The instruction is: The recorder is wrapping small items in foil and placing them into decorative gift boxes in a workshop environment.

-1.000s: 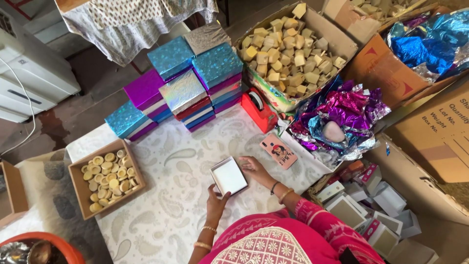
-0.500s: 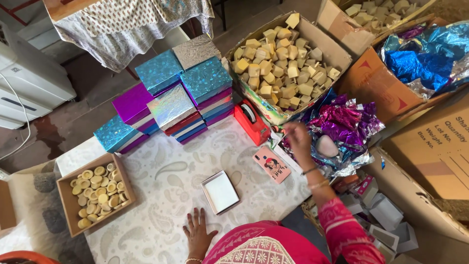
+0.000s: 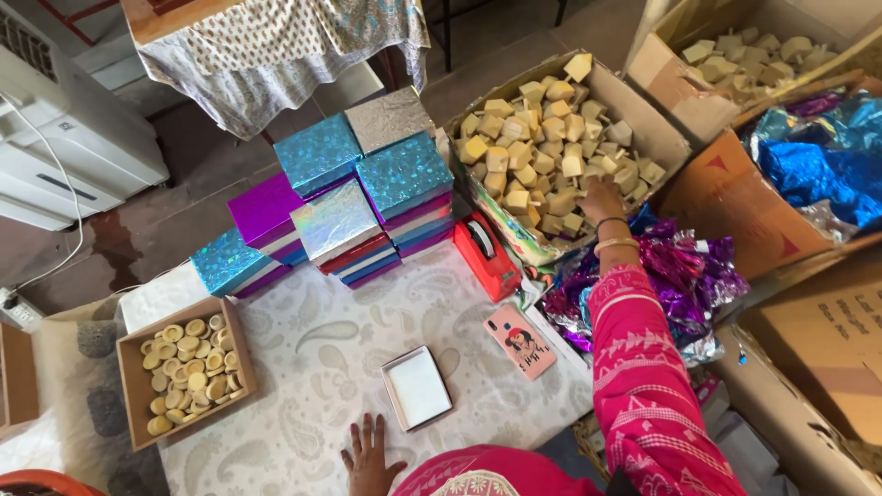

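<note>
My right hand reaches far into a cardboard box filled with several beige soap-like blocks; its fingers rest among the blocks and I cannot see whether they grip one. My left hand lies flat with fingers spread on the patterned white cloth, just left of a small open white box that stands empty. A pink phone lies to the right of that box.
Stacks of glittery blue, purple and silver boxes stand at the back. A red tape dispenser sits beside them. A tray of round yellow pieces is at the left. Purple foil wrappers and blue foil lie at the right.
My right hand left the white box and travelled up and right into the box of beige blocks. My left hand let go of the white box and now rests flat on the cloth.
</note>
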